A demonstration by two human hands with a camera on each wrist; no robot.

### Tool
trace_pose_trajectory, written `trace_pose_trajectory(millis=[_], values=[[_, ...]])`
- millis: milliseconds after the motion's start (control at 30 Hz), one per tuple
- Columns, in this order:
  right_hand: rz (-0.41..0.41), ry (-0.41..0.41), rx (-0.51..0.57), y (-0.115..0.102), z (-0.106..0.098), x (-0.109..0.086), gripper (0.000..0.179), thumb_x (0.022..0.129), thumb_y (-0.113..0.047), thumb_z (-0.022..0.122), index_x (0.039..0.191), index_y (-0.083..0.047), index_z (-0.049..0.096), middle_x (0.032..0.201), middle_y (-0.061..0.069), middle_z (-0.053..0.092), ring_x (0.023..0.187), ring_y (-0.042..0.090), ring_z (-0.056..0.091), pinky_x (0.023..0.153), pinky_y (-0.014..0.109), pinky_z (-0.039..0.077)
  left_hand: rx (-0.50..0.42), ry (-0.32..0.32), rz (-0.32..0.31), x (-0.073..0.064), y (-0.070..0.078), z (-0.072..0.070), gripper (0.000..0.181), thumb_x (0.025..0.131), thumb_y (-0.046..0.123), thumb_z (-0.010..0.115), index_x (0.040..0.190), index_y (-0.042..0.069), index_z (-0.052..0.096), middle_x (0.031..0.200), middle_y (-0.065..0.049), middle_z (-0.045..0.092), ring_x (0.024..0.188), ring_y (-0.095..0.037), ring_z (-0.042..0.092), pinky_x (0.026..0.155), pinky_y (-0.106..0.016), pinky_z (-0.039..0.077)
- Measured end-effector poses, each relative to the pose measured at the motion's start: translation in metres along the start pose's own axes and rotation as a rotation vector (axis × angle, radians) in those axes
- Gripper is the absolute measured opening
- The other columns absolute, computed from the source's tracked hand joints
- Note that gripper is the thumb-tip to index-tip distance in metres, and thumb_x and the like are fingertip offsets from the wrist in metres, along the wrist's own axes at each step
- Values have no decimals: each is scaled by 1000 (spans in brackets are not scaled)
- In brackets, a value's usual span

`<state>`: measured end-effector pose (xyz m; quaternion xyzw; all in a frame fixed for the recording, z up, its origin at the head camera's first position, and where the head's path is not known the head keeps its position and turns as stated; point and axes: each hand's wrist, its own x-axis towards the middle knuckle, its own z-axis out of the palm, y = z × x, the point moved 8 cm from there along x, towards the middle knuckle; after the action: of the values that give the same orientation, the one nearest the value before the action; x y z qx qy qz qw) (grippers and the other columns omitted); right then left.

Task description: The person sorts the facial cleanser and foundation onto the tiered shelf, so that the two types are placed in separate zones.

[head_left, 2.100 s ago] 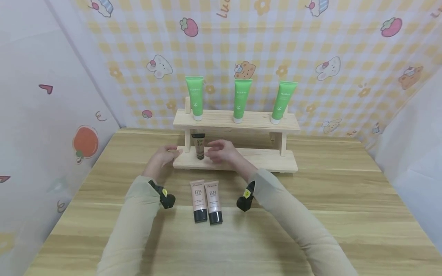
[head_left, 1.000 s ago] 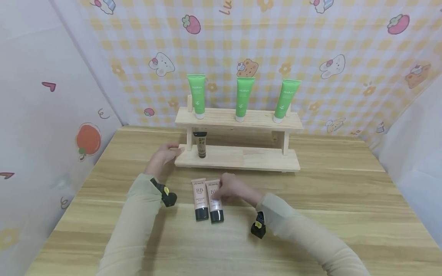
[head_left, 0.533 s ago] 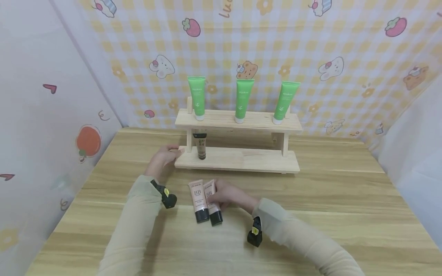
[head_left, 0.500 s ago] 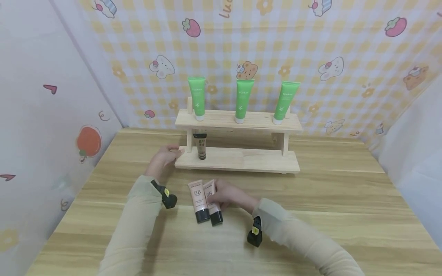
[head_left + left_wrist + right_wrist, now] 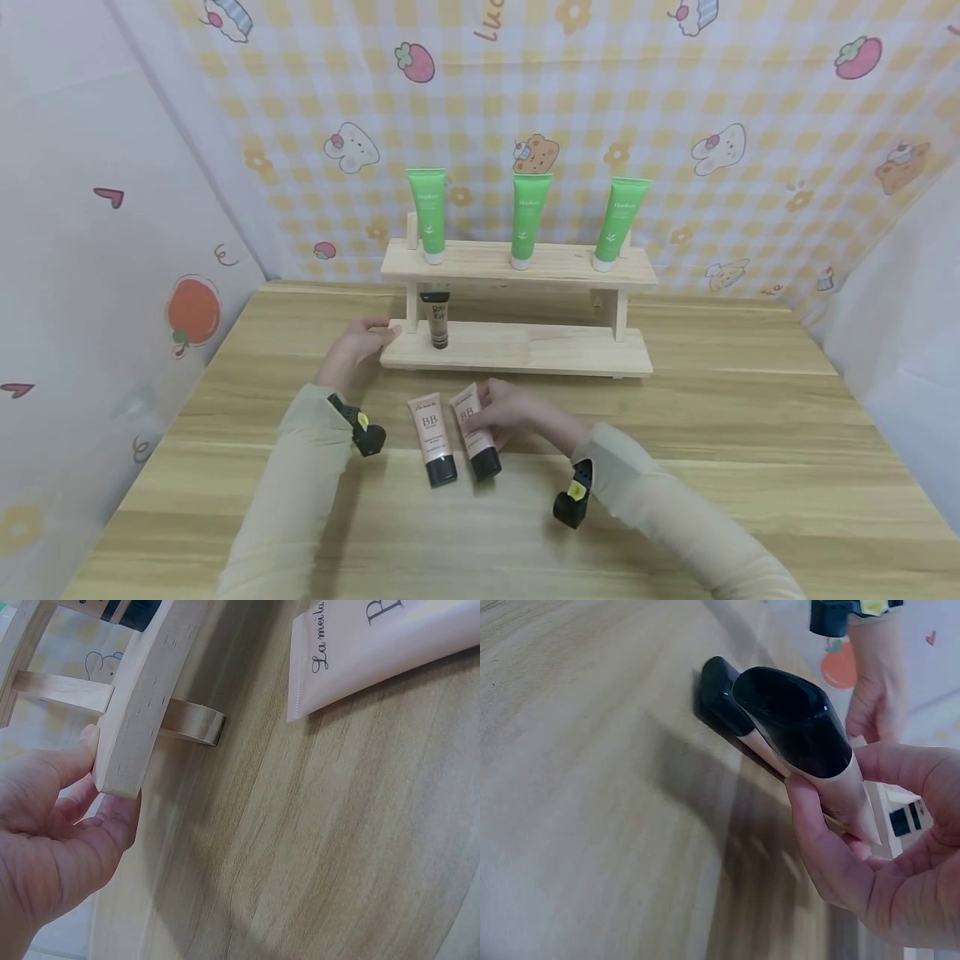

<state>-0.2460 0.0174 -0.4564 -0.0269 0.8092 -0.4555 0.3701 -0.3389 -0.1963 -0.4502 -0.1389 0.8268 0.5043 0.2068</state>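
Note:
In the head view my right hand (image 5: 507, 410) pinches a pink BB cream tube (image 5: 844, 791) with a black cap, thumb on one side and fingers on the other. The right wrist view shows it raised off the table. A second BB cream tube (image 5: 431, 429) lies flat on the wood just left of it, cap toward me. My left hand (image 5: 64, 817) grips the left end of the lower board of a two-tier wooden shelf (image 5: 525, 350), thumb above and fingers beneath. On that board, near the left post, stands a small dark-capped tube (image 5: 437, 321).
Three green tubes, at left (image 5: 429, 217), middle (image 5: 529, 218) and right (image 5: 619, 221), stand on the shelf's upper board. Behind the wood-grain table (image 5: 750, 417) hangs a checked cloth (image 5: 480, 108); a white sheet (image 5: 90, 275) borders the left side.
My right hand came down from beside the small tube on the shelf, took hold of the right BB tube and lifted it, shifting it right. My left hand stays on the shelf end.

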Motion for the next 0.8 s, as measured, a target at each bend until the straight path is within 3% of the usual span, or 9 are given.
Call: trace_pose_trajectory(millis=[400,800], values=[[-70,-33,-10,-10,-34,-11,48,81,-20,66,119,3,46,102,16,60,79,21,62,65,30,55,8,-2,-13,-2,0,-1,56,95,29,47,142,6,28,144,-21,33,130,-33,35,110,-43,27],[-165,54,113,-25,-77,-20,44,85,-16,63,121,1,44,106,15,57,86,18,61,75,34,55,11,10,-14,0,1,-1,56,95,29,47,141,5,30,144,-20,33,130,-33,35,110,-43,28]])
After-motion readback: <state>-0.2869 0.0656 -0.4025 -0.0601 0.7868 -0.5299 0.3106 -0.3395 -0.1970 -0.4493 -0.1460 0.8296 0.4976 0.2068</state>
